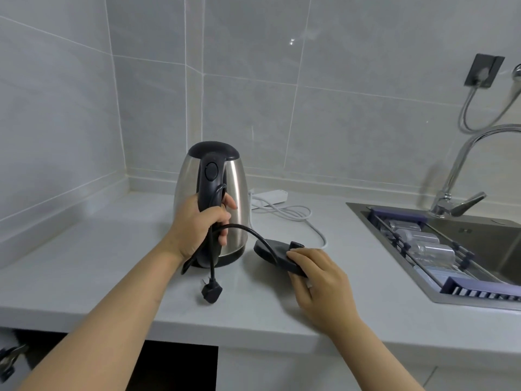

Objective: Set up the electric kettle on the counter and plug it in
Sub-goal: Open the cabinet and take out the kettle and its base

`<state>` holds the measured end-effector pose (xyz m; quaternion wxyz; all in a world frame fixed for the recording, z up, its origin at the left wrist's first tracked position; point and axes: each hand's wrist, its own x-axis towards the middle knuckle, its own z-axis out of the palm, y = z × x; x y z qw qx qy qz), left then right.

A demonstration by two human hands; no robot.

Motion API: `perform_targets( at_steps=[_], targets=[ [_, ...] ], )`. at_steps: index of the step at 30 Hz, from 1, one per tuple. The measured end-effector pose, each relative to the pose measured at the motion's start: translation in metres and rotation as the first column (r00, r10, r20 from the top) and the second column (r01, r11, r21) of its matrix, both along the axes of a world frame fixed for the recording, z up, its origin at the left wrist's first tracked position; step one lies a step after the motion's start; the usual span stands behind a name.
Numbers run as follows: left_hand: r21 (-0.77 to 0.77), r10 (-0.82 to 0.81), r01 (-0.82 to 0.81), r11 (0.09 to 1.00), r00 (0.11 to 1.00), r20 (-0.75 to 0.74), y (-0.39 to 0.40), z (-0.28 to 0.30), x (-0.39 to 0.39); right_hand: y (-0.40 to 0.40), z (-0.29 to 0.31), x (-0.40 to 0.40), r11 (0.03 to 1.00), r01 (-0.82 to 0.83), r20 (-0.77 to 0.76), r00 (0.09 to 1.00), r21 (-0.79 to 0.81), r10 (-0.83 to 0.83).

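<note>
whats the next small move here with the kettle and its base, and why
Probably set the base flat on the counter with the right hand, which holds it tilted beside the kettle. The left hand grips the kettle's handle along with the black cord, and the plug dangles unplugged. The kettle needs a settled base to sit on before the plug goes to the white power strip.

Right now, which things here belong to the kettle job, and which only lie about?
For the job: kettle, black base, black cord, plug, white power strip, counter.
Lying about: sink, faucet, dish rack.
</note>
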<state>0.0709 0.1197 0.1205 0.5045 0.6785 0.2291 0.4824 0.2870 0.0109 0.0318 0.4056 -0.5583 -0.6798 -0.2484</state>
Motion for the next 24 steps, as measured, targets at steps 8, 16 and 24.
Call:
perform_targets(
  at_steps=[8,16,24],
  targets=[
    [-0.024,0.03,-0.029,0.999,0.999,0.019,0.022,-0.002,0.008,0.007,-0.002,-0.002,0.988,0.019,0.006,1.0,-0.155,-0.018],
    [0.103,0.372,-0.365,0.925,0.926,-0.059,0.027,-0.032,0.009,0.01,0.0,-0.003,0.916,0.06,-0.043,0.995,-0.396,-0.084],
    [0.26,0.4,-0.37,0.892,0.914,-0.073,0.006,-0.059,0.005,0.009,0.001,-0.004,0.888,0.013,-0.089,0.994,-0.461,-0.06]
  ],
)
